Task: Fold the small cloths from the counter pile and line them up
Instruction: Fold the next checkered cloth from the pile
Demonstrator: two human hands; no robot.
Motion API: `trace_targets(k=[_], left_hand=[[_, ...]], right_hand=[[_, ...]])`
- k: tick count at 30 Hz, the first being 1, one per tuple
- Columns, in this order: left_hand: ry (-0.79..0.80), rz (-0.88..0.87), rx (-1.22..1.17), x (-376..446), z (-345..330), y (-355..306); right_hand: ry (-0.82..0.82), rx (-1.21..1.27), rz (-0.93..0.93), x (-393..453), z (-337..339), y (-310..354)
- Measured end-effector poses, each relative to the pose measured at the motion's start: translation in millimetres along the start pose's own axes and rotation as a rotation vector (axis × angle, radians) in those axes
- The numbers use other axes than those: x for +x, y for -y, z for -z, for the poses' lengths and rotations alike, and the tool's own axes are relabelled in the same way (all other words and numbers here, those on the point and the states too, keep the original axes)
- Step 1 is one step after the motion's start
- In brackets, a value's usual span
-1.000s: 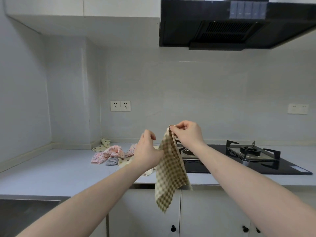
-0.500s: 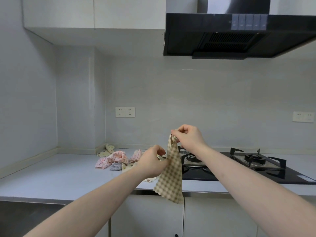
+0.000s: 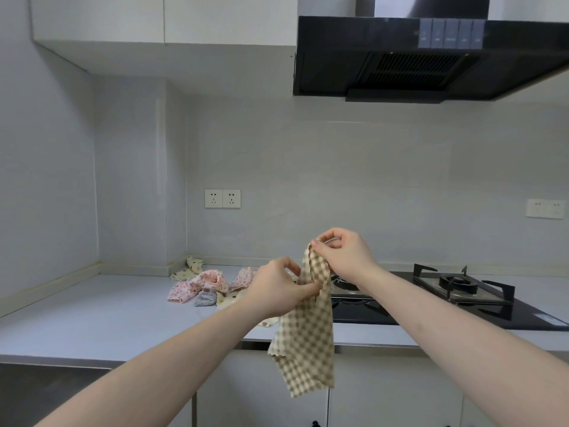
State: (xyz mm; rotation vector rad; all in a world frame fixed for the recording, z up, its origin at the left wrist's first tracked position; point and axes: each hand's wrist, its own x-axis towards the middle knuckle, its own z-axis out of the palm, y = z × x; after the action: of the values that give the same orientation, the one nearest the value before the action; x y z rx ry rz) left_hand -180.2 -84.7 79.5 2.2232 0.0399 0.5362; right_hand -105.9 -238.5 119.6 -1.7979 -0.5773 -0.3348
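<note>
Both hands pinch checked cloth (image 3: 308, 334) in air right of pile (image 3: 209, 286): right hand (image 3: 345, 254) top corner, left hand (image 3: 277, 291) lower edge

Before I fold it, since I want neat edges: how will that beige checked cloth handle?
Probably floppy: the beige checked cloth hangs limp from the right hand and bunches where the left hand pinches it. Likely light, since fingertip pinches carry it. Its wavy hem may resist lining up.
</note>
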Motion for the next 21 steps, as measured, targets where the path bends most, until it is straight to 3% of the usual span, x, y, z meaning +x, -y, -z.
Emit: trace_targets(k=[7, 16, 21], left_hand=[[-0.092, -0.050, 0.140, 3, 1, 8], [-0.010, -0.070, 0.339, 12, 18, 50], [0.064, -0.171, 0.479, 17, 20, 70]], right_hand=[[0.002, 0.010, 0.001, -8, 4, 3], [-0.022, -0.060, -0.033, -9, 25, -24], [0.014, -0.115, -0.055, -9, 26, -57]])
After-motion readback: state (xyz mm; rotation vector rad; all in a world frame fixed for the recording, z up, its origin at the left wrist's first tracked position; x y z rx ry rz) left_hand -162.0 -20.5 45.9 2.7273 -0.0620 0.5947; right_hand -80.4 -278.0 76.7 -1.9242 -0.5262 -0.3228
